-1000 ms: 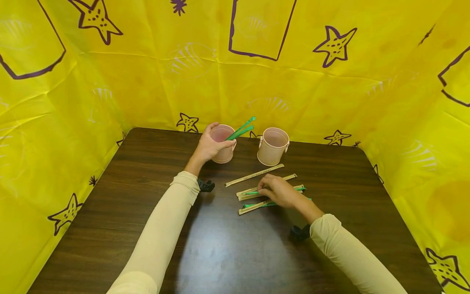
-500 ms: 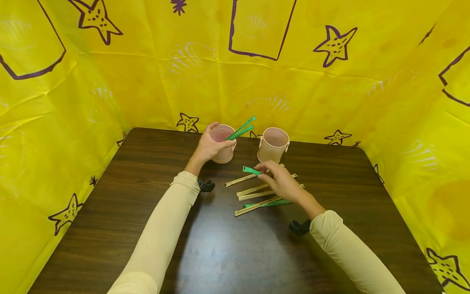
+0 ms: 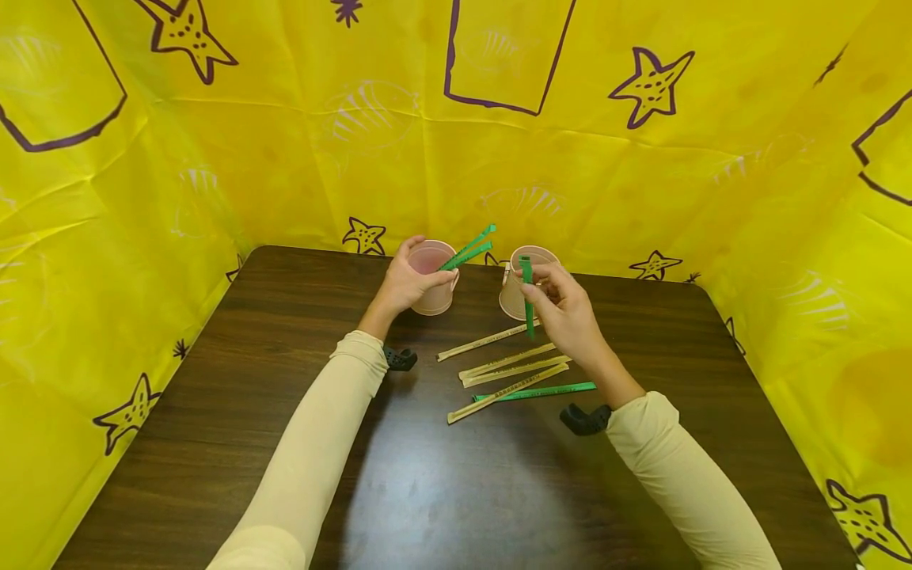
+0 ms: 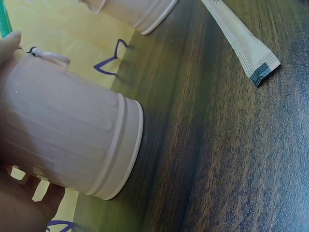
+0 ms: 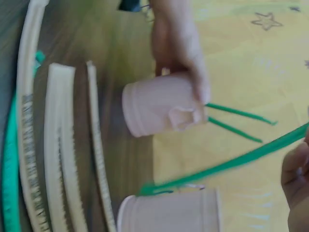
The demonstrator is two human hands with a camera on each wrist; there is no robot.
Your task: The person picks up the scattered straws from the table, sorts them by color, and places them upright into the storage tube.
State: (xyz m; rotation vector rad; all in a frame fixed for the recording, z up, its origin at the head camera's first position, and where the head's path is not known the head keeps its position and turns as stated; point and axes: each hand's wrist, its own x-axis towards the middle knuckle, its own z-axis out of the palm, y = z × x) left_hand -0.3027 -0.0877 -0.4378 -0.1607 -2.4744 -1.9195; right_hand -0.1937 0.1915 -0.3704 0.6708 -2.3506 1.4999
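Right hand (image 3: pixel 566 313) pinching a green stick packet (image 3: pixel 527 297) between thumb and fingertips, held nearly upright just in front of the right pink bucket (image 3: pixel 514 297), upper end level with its rim. Thin, flat, bright green, long and narrow; from the right wrist view (image 5: pixel 227 164) seen as a slim green strip slanting across above the bucket (image 5: pixel 169 212), slightly blurred.

Left hand (image 3: pixel 406 285) curled around the left pink bucket (image 3: pixel 435 281) at the far middle of the tabletop (image 3: pixel 285 356), fingers on its wall. Ribbed pale pink wall with a small handle lug (image 4: pixel 72 140). Two green stick packets (image 3: pixel 469 249) leaning out of it toward the right.

On the tabletop near the right hand: four tan stick packets (image 3: pixel 509 368) lying side by side, slanted, and one green stick packet on the tabletop (image 3: pixel 541 391) at their near side. Yellow star-printed sheet (image 3: pixel 641 158) behind and on both sides.
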